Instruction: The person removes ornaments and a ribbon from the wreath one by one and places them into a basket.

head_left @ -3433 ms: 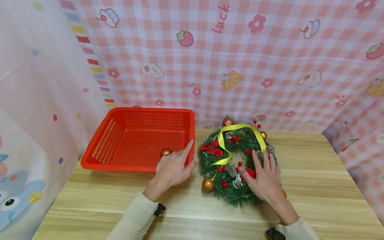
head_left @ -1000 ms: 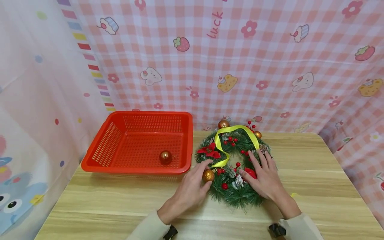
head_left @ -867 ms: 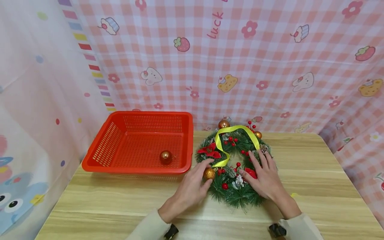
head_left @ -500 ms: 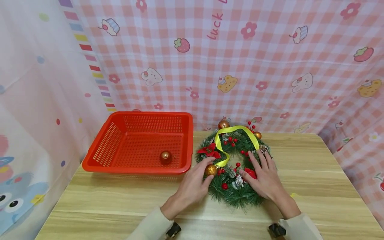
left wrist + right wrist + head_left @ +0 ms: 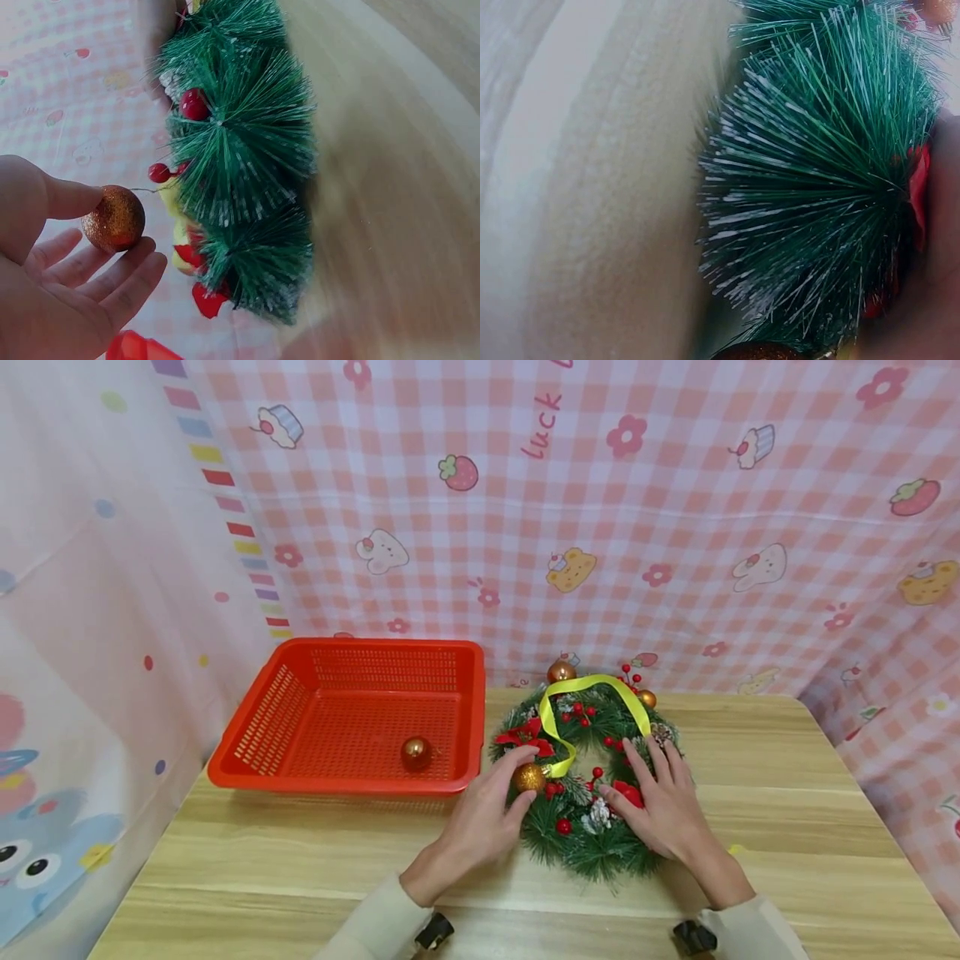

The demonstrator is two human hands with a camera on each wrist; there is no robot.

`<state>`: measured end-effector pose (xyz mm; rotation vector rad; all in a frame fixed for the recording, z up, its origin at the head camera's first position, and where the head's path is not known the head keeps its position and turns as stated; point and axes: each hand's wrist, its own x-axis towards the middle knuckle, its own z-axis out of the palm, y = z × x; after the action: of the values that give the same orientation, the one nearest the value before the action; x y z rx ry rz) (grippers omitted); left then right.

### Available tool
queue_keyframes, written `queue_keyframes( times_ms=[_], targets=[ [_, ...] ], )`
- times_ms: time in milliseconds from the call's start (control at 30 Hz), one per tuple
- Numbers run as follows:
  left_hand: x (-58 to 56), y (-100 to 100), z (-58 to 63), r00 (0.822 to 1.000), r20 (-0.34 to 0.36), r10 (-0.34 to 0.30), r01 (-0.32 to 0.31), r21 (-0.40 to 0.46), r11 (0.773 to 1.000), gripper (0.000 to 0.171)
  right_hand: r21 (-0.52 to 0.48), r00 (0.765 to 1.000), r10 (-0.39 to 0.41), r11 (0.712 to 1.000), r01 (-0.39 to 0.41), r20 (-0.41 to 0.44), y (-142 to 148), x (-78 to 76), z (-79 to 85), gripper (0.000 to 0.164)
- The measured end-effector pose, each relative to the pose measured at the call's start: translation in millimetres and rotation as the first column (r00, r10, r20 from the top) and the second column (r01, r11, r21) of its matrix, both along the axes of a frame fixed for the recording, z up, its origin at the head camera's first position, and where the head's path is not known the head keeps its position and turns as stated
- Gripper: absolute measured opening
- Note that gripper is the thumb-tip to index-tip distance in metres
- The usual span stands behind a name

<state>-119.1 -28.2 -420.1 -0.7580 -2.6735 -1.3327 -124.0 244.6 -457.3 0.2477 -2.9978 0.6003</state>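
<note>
In the head view a green Christmas wreath [image 5: 570, 847] lies on the table, dressed with red berries, red flowers, pine cones and a yellow ribbon [image 5: 592, 680] looped on top. At its left side my left hand [image 5: 480, 818] pinches a glittery gold bauble [image 5: 530, 778] between thumb and fingers. The left wrist view shows this bauble [image 5: 114, 218] joined to the wreath by a thin wire. My right hand [image 5: 663, 802] rests on the wreath's right side, fingers spread and fairly straight. Its palm side is hidden; green needles [image 5: 817, 172] fill much of the right wrist view.
A red plastic basket [image 5: 345, 783] stands left of the wreath, with a shiny copper bauble [image 5: 416, 752] inside. Two more baubles, one copper [image 5: 561, 672] and one gold [image 5: 647, 698], sit at the wreath's back edge. A checked curtain [image 5: 480, 527] hangs behind the table.
My left hand has moved from the basket's right edge to the wreath and taken hold of the glittery bauble, shifting it slightly up and right. The right hand stays on the wreath.
</note>
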Motion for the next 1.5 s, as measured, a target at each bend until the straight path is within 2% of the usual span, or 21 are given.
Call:
queue_keyframes(
  times_ms=[433,667,833,1100,1500],
  targets=[
    [-3.4,-6.6,12.5,0.999,-0.044,0.003,0.0,0.072,0.997,0.053,0.002,1.0,-0.005,1.0,0.005,0.023,0.8,0.4,-0.2,0.083],
    [-6.1,-11.1,17.4,0.999,-0.037,0.011,-0.007,0.086,0.996,0.056,0.005,1.0,-0.007,1.0,0.007,0.024,0.3,0.6,0.5,0.083],
    [-7.8,-15.4,20.3,0.998,-0.047,0.045,-0.042,0.076,0.996,0.055,0.009,1.0,-0.008,1.0,0.008,0.019,0.5,0.9,0.6,0.083],
    [-14.6,-27.6,27.1,0.989,-0.123,0.082,-0.072,0.083,0.994,0.052,0.014,1.0,-0.003,1.0,0.003,0.011,0.5,0.9,-0.7,0.082],
    [-24.6,-47.0,37.9,0.981,-0.135,0.139,-0.129,0.082,0.988,0.053,0.013,1.0,-0.007,1.0,0.007,0.009,0.4,0.9,-0.9,0.082]
  ],
)
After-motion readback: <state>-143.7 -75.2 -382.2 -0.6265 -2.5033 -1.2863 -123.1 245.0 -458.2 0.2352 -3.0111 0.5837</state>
